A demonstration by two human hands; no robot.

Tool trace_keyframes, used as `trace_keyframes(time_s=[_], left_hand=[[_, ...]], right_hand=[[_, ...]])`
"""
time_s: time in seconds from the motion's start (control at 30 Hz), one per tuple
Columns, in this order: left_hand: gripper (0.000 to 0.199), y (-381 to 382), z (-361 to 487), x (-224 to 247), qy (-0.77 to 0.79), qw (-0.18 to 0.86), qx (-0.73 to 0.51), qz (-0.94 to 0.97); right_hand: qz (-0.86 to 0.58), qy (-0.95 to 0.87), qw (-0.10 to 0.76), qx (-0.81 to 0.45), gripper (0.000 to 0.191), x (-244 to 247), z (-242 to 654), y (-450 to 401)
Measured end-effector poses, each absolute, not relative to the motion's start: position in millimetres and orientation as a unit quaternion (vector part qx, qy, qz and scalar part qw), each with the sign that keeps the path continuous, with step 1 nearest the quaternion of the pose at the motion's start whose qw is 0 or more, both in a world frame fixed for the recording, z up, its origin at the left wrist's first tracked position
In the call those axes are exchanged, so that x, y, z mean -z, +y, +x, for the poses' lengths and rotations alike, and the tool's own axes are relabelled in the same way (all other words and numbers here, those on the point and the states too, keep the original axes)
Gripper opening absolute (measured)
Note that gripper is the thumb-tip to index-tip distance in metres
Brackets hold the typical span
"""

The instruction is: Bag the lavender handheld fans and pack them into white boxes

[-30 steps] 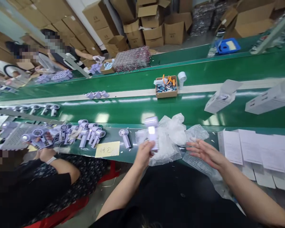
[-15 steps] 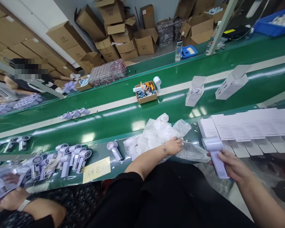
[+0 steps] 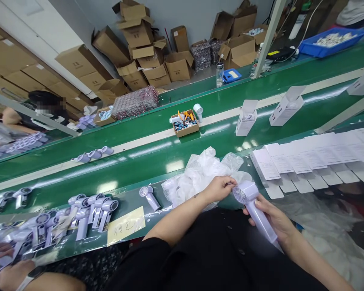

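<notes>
My right hand (image 3: 268,214) is wrapped around the handle of a lilac handheld fan (image 3: 259,218), tilted with its round grille toward the left. Close to the fan head, my left hand (image 3: 222,188) is closed in a pinch at a translucent bubble-wrap bag (image 3: 243,176). Part of that bag is hidden behind the hand and the fan. A pile of white translucent bags (image 3: 200,167) lies just beyond my left hand. Another lilac fan (image 3: 150,197) rests on the bench left of the pile.
Open white boxes (image 3: 291,159) line the bench at right. Several fans (image 3: 91,210) lie at left by a yellow note (image 3: 125,226), near a co-worker's hand (image 3: 15,275). Across the green conveyor (image 3: 151,155) stand a small carton of parts (image 3: 186,130) and an upright white box (image 3: 246,119).
My right hand has brought the fan leftward and turned its grille to the left. My left hand has risen off the bag pile, its fingers now drawn into a pinch beside the fan.
</notes>
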State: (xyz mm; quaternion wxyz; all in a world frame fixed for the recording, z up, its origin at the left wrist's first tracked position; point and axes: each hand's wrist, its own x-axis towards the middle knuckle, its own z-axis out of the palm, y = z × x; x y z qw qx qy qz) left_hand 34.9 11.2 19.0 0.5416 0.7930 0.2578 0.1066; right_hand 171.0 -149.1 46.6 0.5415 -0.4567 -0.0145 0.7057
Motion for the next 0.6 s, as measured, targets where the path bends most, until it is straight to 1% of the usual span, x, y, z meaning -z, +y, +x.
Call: trace_keyframes(time_s=[0.13, 0.2, 0.23, 0.3, 0.4, 0.47, 0.53, 0.6], left_hand=[[0.021, 7, 14, -28, 0.209, 0.457, -0.135, 0.854], [0.021, 4, 9, -30, 0.181, 0.432, -0.137, 0.873], [0.020, 3, 7, -29, 0.176, 0.440, -0.135, 0.870], [0.018, 4, 4, -26, 0.193, 0.489, -0.132, 0.840], [0.013, 8, -2, -22, 0.271, 0.590, -0.154, 0.745], [0.017, 9, -7, -25, 0.315, 0.628, -0.187, 0.686], [0.018, 8, -9, -33, 0.308, 0.625, -0.210, 0.686], [0.016, 7, -8, -42, 0.267, 0.584, -0.214, 0.736]], right_hand=[[-0.439, -0.025, 0.525, -0.729, 0.045, -50, 170, -154], [-0.415, -0.038, 0.515, -0.749, 0.043, -51, 166, -155], [-0.409, -0.045, 0.511, -0.755, 0.041, -51, 164, -154], [-0.411, -0.052, 0.505, -0.757, 0.038, -50, 159, -150], [-0.445, -0.048, 0.500, -0.742, 0.036, -46, 152, -145], [-0.484, -0.049, 0.491, -0.723, 0.037, -42, 149, -143], [-0.530, -0.051, 0.479, -0.698, 0.036, -39, 147, -144], [-0.555, -0.053, 0.477, -0.679, 0.035, -38, 146, -150]])
